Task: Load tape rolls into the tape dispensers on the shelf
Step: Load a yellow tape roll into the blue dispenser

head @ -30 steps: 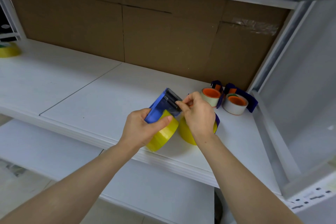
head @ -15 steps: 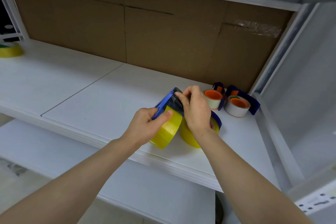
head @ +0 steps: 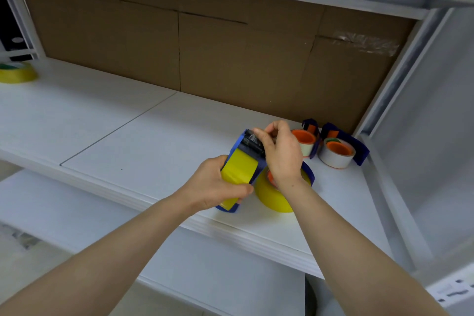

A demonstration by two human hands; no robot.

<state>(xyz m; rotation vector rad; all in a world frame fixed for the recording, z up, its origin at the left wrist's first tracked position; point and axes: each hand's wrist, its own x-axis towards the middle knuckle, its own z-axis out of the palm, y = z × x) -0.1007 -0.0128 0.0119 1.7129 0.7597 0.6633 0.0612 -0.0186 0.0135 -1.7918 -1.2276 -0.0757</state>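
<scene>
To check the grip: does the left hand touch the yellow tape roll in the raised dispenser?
Touching. Head view: the left hand presses its thumb on the yellow tape roll.

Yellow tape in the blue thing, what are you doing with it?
A person is fitting tape into a dispenser. The left hand grips the blue dispenser, which holds a yellow roll, over the shelf. The right hand pinches its black top end, probably feeding the tape through. Another yellow roll lies behind, and two orange-cored rolls sit in the back corner.
</scene>
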